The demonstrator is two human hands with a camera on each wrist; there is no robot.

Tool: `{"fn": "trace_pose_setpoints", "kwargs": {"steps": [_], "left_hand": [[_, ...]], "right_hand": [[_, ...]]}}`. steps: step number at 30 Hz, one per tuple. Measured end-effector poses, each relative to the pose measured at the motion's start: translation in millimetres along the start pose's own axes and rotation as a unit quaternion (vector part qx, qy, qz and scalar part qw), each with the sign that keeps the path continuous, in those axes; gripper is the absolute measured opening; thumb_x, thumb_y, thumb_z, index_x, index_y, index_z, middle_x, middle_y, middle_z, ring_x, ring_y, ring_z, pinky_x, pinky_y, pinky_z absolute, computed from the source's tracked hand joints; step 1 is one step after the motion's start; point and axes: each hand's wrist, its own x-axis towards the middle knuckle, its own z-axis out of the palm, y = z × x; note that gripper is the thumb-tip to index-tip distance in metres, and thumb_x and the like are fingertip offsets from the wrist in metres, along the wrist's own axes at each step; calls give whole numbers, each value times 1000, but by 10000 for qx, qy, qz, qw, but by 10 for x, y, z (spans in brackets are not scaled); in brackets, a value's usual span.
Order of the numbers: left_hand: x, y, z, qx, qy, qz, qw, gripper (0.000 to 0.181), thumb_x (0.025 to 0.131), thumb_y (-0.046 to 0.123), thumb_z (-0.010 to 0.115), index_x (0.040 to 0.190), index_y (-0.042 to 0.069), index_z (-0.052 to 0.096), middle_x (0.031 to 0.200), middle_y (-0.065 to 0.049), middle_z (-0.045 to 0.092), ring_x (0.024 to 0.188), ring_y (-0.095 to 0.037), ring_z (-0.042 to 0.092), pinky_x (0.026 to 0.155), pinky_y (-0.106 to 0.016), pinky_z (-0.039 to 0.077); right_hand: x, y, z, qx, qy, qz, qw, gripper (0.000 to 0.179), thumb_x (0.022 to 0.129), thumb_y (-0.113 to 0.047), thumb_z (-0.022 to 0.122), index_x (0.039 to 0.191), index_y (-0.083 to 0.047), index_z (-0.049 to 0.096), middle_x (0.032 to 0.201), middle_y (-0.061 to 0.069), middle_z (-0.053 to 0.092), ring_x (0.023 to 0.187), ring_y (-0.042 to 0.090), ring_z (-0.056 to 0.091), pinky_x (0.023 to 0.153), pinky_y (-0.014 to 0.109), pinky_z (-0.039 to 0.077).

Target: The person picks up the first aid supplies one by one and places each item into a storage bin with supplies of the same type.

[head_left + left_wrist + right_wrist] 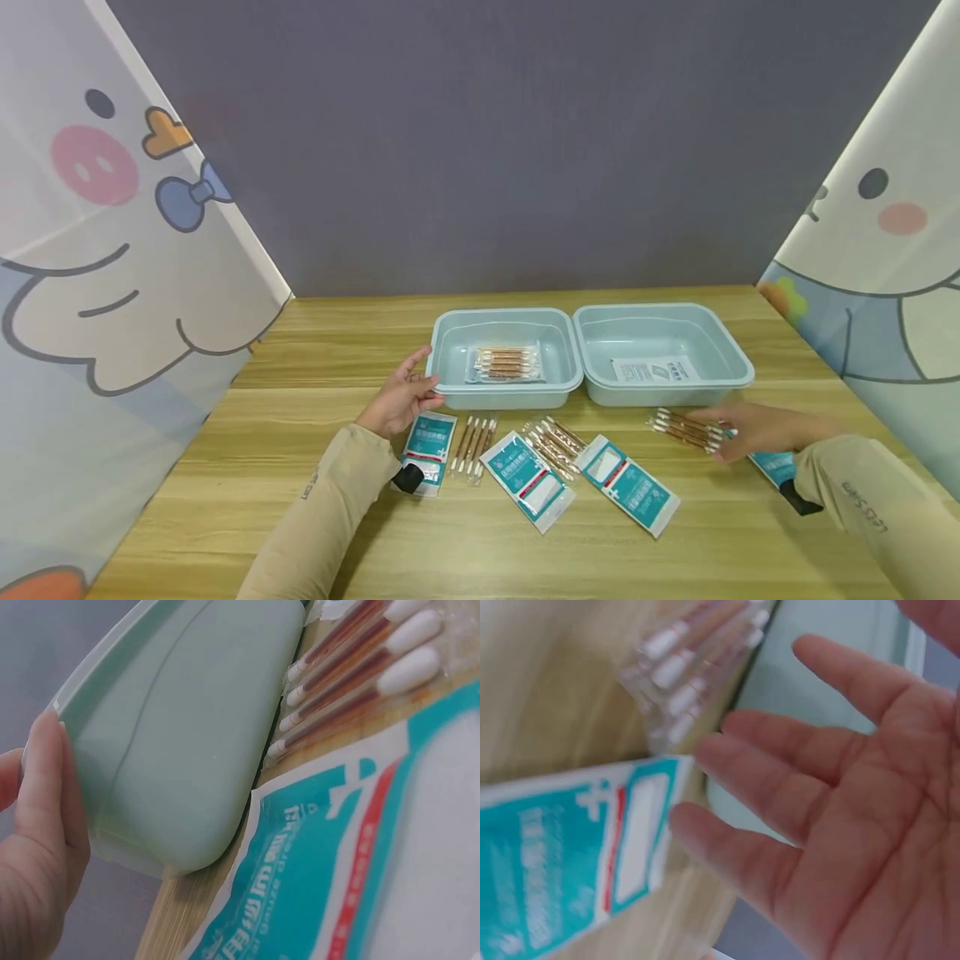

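Observation:
My left hand (401,400) is at the left end of the left pale-blue plastic basin (510,400). Its nearly straight fingers (45,769) touch the basin's rim. A clear pack of cotton swabs (504,363) lies inside. On the right, my right hand (765,429) has its fingers (772,776) spread and slightly bent, close beside another swab pack (697,667). That pack lies just in front of the right basin (667,396). A teal-and-white gauze packet (555,862), partly hidden by my right arm in the head view, is near those fingertips.
In the right basin lies a white printed packet (655,369). Along the front of the basins are more swab packs (474,446) and gauze packets, one by my left wrist (429,450), others in the middle (528,479). A grey panel (510,150) stands behind the wooden table (345,333).

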Motion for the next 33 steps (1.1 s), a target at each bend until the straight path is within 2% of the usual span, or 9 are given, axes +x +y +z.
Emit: {"fn": "trace_pose_setpoints", "kwargs": {"steps": [4,9,12,17,19,21,26,30,33], "left_hand": [[5,2,-15,36,-31,-5,10000,66,99,-9,39,154,11,10,85,-7,47,62,-9,59,67,-21,57],[-4,22,-6,133,-34,-2,9999,66,99,-8,40,154,11,10,86,-6,47,62,-9,60,66,-20,57],[-7,38,6,188,7,-26,9998,66,99,-7,40,154,12,10,85,-6,47,62,-9,60,65,-19,57],[-14,33,11,300,88,-61,9995,66,99,-7,41,154,11,11,85,-6,48,62,-9,60,64,-19,56],[-16,30,12,375,112,-66,9992,66,99,-7,41,154,11,11,85,-6,50,61,-9,59,62,-17,55],[-15,30,12,437,144,-69,9989,65,99,-6,42,154,11,12,84,-6,51,60,-8,59,59,-16,54],[-18,38,29,430,233,-97,9988,66,98,-7,43,154,11,14,81,-5,51,60,-8,58,58,-16,54],[-20,42,46,387,276,-130,9988,66,98,-7,44,154,11,14,82,-5,49,61,-9,58,61,-18,55],[-22,38,47,389,298,-129,9987,66,98,-6,44,154,12,14,82,-6,49,61,-10,58,61,-17,55]], "right_hand": [[39,36,125,-328,468,116,9983,66,83,-16,73,130,19,42,125,40,46,111,54,47,85,50,49],[117,70,256,-790,1053,306,9908,60,79,-19,76,123,13,53,118,31,56,106,48,54,81,48,51],[176,71,304,-1083,1346,199,9848,53,75,-14,78,116,12,58,110,26,61,99,41,58,77,44,52],[240,53,356,-1373,1661,266,9761,48,68,-4,80,110,9,62,104,22,63,94,38,59,77,49,52],[249,54,365,-1281,1717,366,9761,50,67,-3,80,111,10,61,105,23,63,95,39,59,78,51,51],[256,62,367,-1227,1752,418,9760,52,67,-4,80,113,10,60,103,22,63,91,34,59,75,47,52],[264,71,364,-777,1660,400,9822,54,69,-4,79,114,14,55,84,6,57,74,17,49,60,29,45],[270,66,373,-277,1564,464,9862,56,71,-2,76,116,18,50,77,2,49,66,14,44,53,25,41],[280,64,374,-173,1518,510,9869,57,70,-1,76,116,20,48,76,3,49,64,15,45,51,25,41]]}}
